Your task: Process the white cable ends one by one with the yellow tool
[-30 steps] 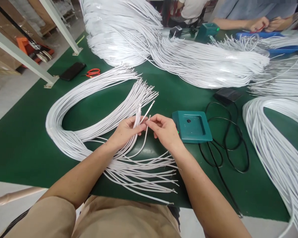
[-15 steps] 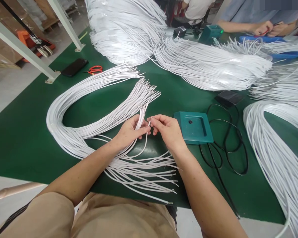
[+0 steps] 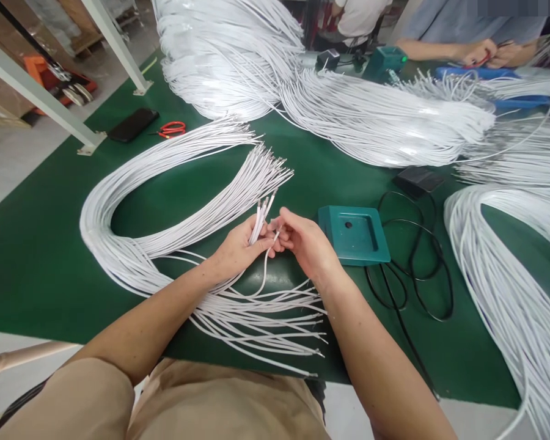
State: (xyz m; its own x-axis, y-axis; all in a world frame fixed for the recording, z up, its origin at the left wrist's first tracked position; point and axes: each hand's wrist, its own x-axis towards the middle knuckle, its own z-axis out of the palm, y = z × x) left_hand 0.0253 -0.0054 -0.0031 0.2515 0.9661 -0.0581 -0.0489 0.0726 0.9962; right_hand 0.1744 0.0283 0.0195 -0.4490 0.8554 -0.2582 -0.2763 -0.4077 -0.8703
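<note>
My left hand (image 3: 239, 247) is closed round a small cluster of white wires (image 3: 258, 227), whose ends stick up past the fingers. Beside it, my right hand (image 3: 305, 238) has its fingers curled at the end of a single white wire (image 3: 266, 264) that bends down from there. The right fingertips partly hide that wire's end. Under my forearms, a loose fan of white wires (image 3: 261, 321) lies with ends pointing right. Just beyond my hands, a curved bundle of white wires (image 3: 197, 223) rests on the green tabletop (image 3: 41, 269).
A teal device with a square recess (image 3: 355, 235) sits to the right, near looped black cable (image 3: 421, 281). Large white wire bundles (image 3: 376, 116) lie behind and at right (image 3: 490, 281). Red-handled cutters (image 3: 172, 129) and a black phone-like object (image 3: 132, 124) lie at left. A co-worker's hands (image 3: 490, 54) are across the table.
My right hand has turned and its thumb and forefinger have lifted apart from the pinch on the single wire's end. My left hand keeps its wires. The view has shifted slightly.
</note>
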